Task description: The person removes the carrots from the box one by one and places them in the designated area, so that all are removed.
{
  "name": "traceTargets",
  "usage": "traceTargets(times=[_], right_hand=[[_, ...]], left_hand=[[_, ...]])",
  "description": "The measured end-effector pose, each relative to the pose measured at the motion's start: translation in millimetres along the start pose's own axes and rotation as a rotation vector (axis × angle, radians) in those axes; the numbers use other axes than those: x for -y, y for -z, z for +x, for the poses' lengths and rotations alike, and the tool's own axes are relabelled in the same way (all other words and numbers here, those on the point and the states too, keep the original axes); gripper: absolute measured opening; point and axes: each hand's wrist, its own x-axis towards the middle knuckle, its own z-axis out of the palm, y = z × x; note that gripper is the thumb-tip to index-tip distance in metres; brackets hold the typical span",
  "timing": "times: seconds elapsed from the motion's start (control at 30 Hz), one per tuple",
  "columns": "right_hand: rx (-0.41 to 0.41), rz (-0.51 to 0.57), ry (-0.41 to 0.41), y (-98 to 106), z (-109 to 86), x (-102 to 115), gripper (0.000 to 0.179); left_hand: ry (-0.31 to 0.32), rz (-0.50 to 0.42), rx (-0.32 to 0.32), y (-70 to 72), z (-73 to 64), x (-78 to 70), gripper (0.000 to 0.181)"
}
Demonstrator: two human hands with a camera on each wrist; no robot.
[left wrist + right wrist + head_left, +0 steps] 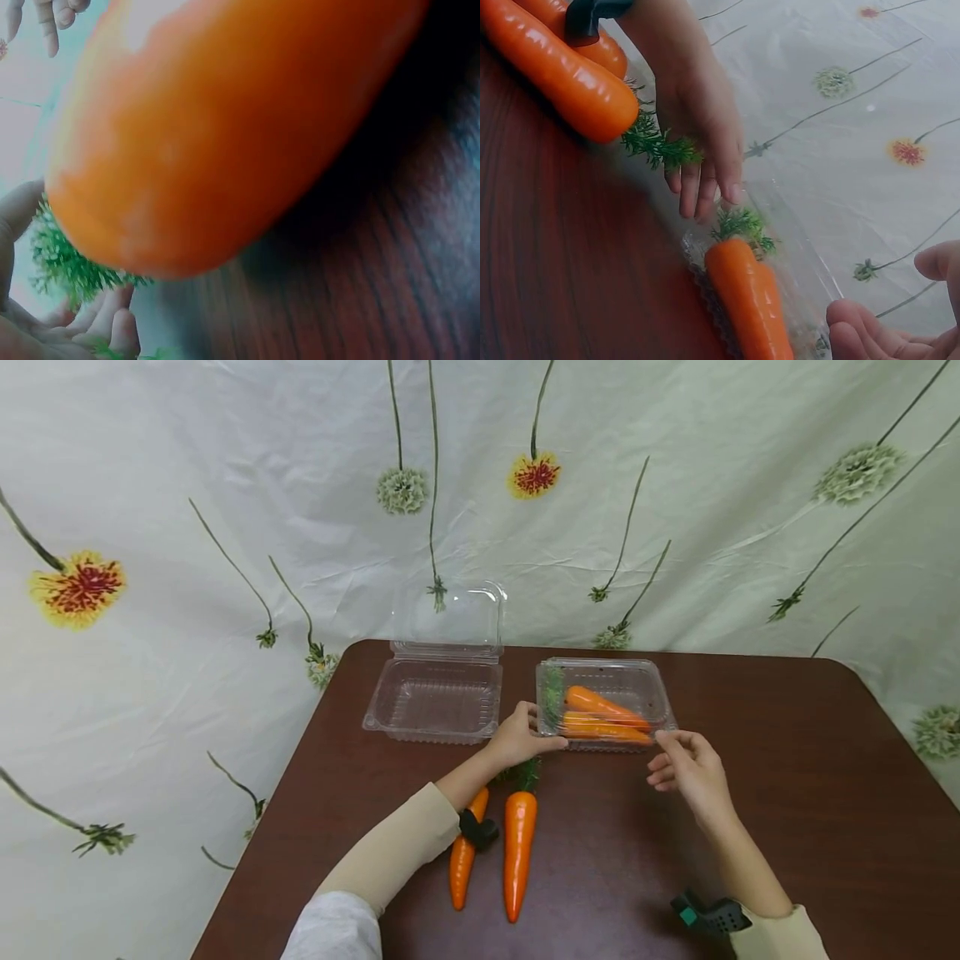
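A clear plastic clamshell box (603,672) holds two orange carrots (600,714) with green tops, its lid apparently down over them. My left hand (521,737) touches its near left corner with fairly straight fingers. At the near right corner is my right hand (693,768), thumb and fingers apart in the right wrist view, fingers loosely bent. Two more carrots lie on the table: one (519,852) in front of the box, another (461,872) partly hidden under my left forearm. An orange carrot (202,135) fills much of the left wrist view.
Left of the filled box stands a second clear clamshell box (442,693), its lid (450,614) raised against the flowered cloth (300,460) behind. Both boxes sit near the back edge of the dark brown table (810,760). Black wrist devices are on both arms.
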Motion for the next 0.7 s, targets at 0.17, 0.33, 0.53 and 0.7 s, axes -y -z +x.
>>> traceTargets(times=[0.17, 0.33, 0.53, 0.7], right_hand=[[0.037, -0.013, 0.065, -9, 3.0, -5, 0.049], [0.035, -0.104, 0.167, -19, 7.3, -13, 0.043], [-0.003, -0.225, 0.278, -25, 15.9, -25, 0.031], [-0.025, -0.368, 0.380, -29, 23.8, -31, 0.024]], left_hand=[[-0.031, 0.029, 0.046, 3.6, 1.8, 5.0, 0.044], [-0.083, -0.018, 0.114, 5.4, 5.7, 12.2, 0.029], [-0.087, -0.183, 0.181, 4.8, 8.8, 15.5, 0.017], [-0.059, -0.235, 0.199, 4.0, 11.1, 16.5, 0.016]])
